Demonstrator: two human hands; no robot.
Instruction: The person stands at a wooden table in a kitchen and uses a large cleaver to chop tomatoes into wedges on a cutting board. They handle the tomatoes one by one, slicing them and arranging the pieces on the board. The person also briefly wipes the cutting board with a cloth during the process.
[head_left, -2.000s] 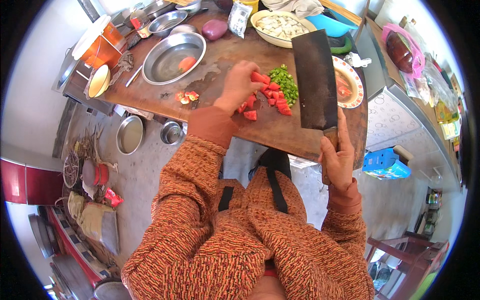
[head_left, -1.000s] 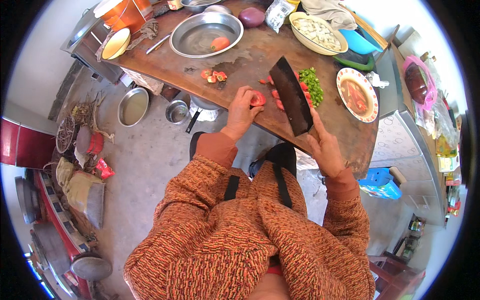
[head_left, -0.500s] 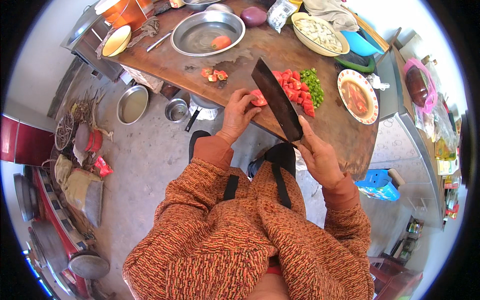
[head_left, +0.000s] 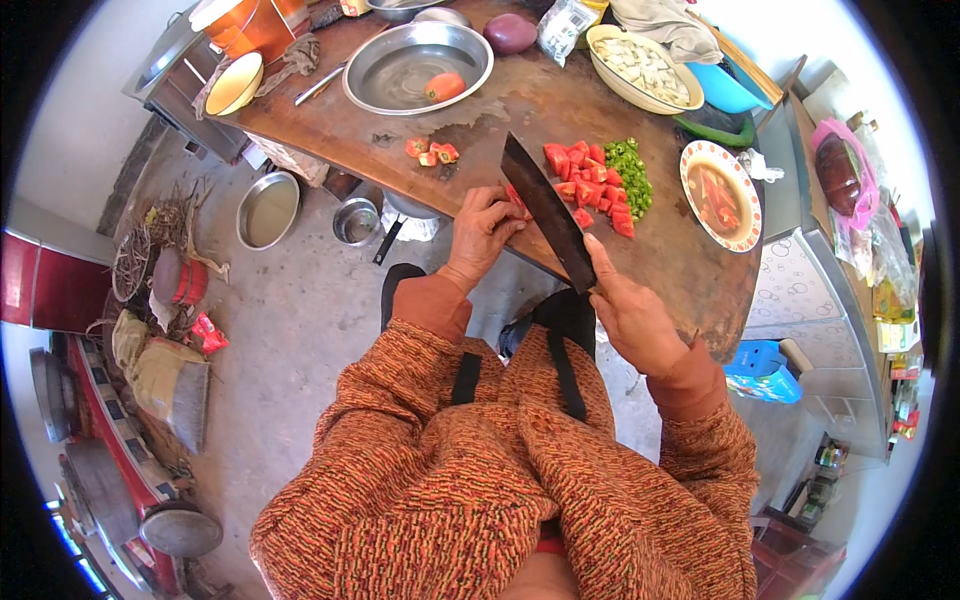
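My right hand (head_left: pixel 637 312) grips the handle of a dark, broad-bladed cleaver (head_left: pixel 547 212), its blade slanting away to the left over the wooden table (head_left: pixel 690 270). Close to the blade's left side, my left hand (head_left: pixel 484 233) has its fingers curled down on a piece of tomato (head_left: pixel 517 200), partly hidden by the fingers and blade. Just right of the cleaver lies a heap of chopped tomato (head_left: pixel 590 175), touching a pile of chopped green pepper (head_left: pixel 628 172). Several tomato scraps (head_left: pixel 432 151) sit farther left on the tabletop.
A metal basin (head_left: pixel 365 85) with water and a whole tomato (head_left: pixel 445 87) stands at the back. Behind on the right is a bowl of pale chopped pieces (head_left: pixel 645 66). A patterned plate (head_left: pixel 745 235) with reddish liquid rests near the right edge. A purple eggplant (head_left: pixel 510 34) lies at the back.
The cleaver's tip has dropped a little nearer to me. A cut tomato piece now lies just right of the blade, and less of the held tomato shows.
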